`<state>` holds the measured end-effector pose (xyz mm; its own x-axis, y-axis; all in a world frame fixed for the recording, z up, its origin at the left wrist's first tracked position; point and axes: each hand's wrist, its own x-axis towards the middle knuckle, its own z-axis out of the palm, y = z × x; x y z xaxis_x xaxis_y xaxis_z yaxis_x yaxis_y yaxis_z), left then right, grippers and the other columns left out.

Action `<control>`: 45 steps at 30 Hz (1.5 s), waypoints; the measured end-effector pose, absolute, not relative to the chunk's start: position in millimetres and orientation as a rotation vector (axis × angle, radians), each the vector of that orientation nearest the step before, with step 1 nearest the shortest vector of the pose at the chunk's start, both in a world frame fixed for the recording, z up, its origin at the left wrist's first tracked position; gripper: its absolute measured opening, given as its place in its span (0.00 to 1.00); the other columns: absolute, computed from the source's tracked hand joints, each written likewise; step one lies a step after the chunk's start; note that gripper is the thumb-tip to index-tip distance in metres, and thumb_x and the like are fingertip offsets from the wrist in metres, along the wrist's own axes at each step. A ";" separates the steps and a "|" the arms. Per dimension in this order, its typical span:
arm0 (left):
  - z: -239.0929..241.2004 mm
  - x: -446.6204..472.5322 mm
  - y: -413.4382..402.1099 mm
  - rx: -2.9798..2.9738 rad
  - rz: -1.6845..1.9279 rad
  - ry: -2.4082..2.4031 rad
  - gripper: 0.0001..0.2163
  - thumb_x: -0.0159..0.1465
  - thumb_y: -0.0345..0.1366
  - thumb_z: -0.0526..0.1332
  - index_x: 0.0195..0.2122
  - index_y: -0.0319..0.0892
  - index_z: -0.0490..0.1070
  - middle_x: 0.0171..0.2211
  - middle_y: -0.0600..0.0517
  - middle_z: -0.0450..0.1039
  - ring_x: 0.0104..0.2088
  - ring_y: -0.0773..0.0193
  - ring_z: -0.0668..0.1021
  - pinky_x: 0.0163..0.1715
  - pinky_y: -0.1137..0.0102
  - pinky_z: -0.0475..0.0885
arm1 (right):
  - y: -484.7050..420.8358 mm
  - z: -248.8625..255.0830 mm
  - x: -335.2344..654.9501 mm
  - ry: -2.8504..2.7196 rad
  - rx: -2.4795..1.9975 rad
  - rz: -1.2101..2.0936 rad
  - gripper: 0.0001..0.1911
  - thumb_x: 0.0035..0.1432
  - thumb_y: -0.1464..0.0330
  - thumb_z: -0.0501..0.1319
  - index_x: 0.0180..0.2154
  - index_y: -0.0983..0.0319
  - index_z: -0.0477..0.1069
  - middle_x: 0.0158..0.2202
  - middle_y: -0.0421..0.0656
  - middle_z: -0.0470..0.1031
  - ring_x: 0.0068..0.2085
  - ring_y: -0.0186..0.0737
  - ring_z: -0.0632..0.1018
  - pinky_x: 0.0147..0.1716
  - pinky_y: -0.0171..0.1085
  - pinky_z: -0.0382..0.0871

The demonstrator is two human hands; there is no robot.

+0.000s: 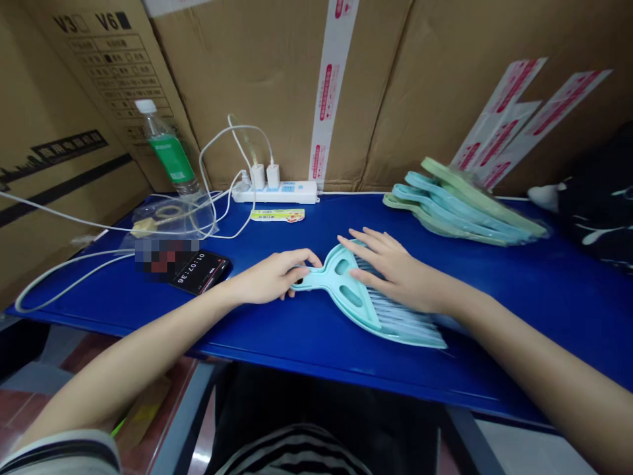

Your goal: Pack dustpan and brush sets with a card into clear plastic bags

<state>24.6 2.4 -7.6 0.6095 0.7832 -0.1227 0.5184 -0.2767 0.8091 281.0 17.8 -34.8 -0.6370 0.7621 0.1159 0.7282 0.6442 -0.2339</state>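
Observation:
A turquoise hand brush (355, 300) with pale bristles lies on the blue table, its handle pointing left. It seems to be nested in a dustpan (405, 339) of the same colour, whose rim shows along the lower edge. Around the handle's end, my left hand (271, 277) is closed, thumb on top. My right hand (390, 270) rests over the upper side of the brush head and bristles, fingers stretched out and apart. Its palm hides part of the bristles.
Several green and blue brush-and-dustpan sets (459, 204) are piled at the back right, beside a dark bag (603, 191). A power strip (281, 192) with cables, a bottle (171, 155), a small packet (277, 215) and a phone (200, 272) are at the back and left. Cardboard (277, 86) stands behind.

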 end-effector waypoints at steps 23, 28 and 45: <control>-5.3 15.7 3.6 2.697 0.466 1.452 0.12 0.70 0.33 0.48 0.46 0.40 0.70 0.41 0.48 0.76 0.42 0.56 0.73 0.45 0.60 0.71 | 22.1 -12.9 299.4 -2.610 -1.030 0.163 0.20 0.64 0.52 0.52 0.43 0.59 0.72 0.47 0.54 0.72 0.54 0.58 0.69 0.51 0.58 0.67; -5.1 18.1 3.0 2.740 0.452 1.354 0.11 0.70 0.35 0.49 0.44 0.41 0.70 0.43 0.49 0.76 0.42 0.57 0.74 0.47 0.60 0.70 | 21.7 -13.8 299.4 -2.607 -1.033 0.267 0.14 0.62 0.54 0.56 0.38 0.58 0.68 0.41 0.51 0.71 0.48 0.54 0.71 0.46 0.53 0.69; -4.5 19.3 1.6 2.758 0.404 1.332 0.12 0.69 0.34 0.48 0.43 0.41 0.71 0.41 0.48 0.76 0.40 0.58 0.74 0.45 0.61 0.70 | 20.8 -7.7 293.6 -2.624 -0.880 0.400 0.12 0.63 0.62 0.54 0.30 0.58 0.70 0.31 0.46 0.73 0.37 0.47 0.71 0.36 0.44 0.67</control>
<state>19.3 1.6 -4.5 0.5945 0.7759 0.2110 0.7623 -0.6273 0.1591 293.6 20.8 -7.7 -0.7488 0.6216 0.2300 0.5250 0.7680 -0.3668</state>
